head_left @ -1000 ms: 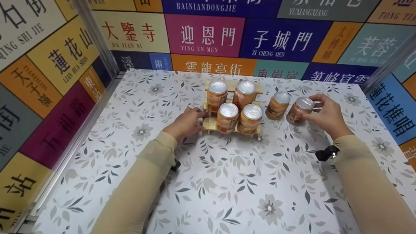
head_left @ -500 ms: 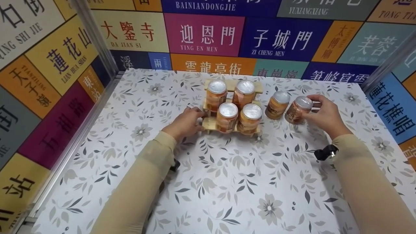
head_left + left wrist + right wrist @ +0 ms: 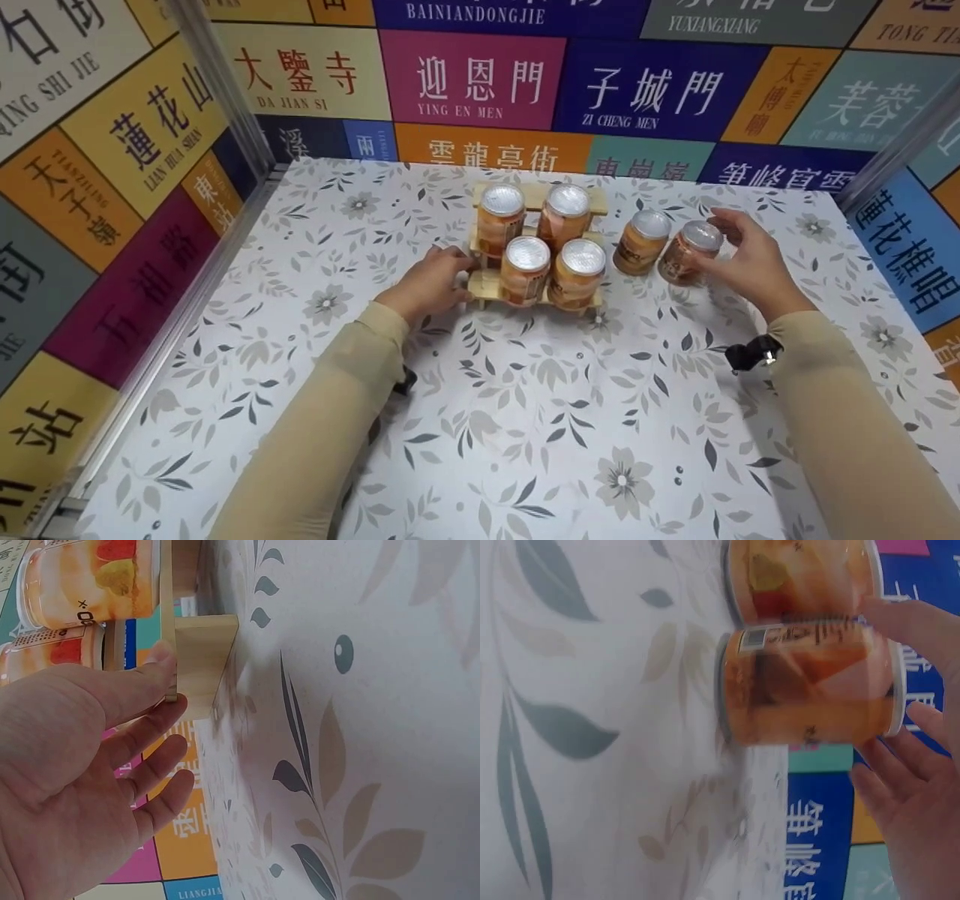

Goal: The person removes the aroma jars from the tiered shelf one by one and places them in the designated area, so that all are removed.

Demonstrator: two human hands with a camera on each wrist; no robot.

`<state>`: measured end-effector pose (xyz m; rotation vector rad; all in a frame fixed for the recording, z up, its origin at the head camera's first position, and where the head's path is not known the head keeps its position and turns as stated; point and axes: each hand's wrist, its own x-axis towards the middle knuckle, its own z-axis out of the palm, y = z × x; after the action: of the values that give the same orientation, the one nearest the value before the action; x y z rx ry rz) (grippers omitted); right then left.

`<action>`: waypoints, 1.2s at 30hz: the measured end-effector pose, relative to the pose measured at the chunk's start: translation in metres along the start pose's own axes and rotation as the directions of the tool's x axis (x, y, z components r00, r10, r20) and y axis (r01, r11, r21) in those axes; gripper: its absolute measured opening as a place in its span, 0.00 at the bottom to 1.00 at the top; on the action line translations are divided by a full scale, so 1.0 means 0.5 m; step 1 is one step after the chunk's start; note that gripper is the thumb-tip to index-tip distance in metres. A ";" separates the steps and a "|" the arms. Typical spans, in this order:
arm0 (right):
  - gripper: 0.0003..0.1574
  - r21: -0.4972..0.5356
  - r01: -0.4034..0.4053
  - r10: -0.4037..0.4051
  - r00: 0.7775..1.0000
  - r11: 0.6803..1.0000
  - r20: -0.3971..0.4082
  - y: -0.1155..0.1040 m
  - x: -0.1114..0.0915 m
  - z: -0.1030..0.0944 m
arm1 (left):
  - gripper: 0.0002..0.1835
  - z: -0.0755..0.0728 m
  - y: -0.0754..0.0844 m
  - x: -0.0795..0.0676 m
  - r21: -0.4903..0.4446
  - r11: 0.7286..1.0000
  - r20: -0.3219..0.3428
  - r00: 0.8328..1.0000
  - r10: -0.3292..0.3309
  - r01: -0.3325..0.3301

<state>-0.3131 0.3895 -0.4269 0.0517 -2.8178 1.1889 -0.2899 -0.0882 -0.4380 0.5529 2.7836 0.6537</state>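
Note:
A small two-step wooden rack [image 3: 484, 286] stands at the table's back middle, bearing several orange cans with silver lids, such as the front one [image 3: 523, 279]. My left hand [image 3: 429, 281] holds the rack's left end; in the left wrist view, its thumb and forefinger pinch the lower shelf board [image 3: 206, 634]. Right of the rack, two more cans stand upright on the table: one nearer the rack [image 3: 639, 244], one at the far right [image 3: 684, 259]. Around that right can my right hand [image 3: 757, 262] is spread, thumb near its front side, fingers apart from it.
A white table with a leaf-and-flower print [image 3: 525, 420] lies under everything. Colourful panels with Chinese characters [image 3: 480, 82] rise behind it and on both sides. Clear edge strips [image 3: 225, 97] stand at the back corners.
The right can has shifted slightly back and left, nearer its neighbour. My right hand's fingers have since loosened and lifted from it. My left hand stays on the rack.

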 end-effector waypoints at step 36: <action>0.37 0.159 0.233 -0.247 0.967 0.959 0.070 -0.227 -0.016 0.122 | 0.33 0.000 -0.003 -0.001 -0.068 0.998 0.011 1.000 -0.011 0.012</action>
<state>-0.3018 0.2667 -0.3889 0.4542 -2.6890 1.3656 -0.2900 -0.0895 -0.4386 0.5251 2.7412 0.7377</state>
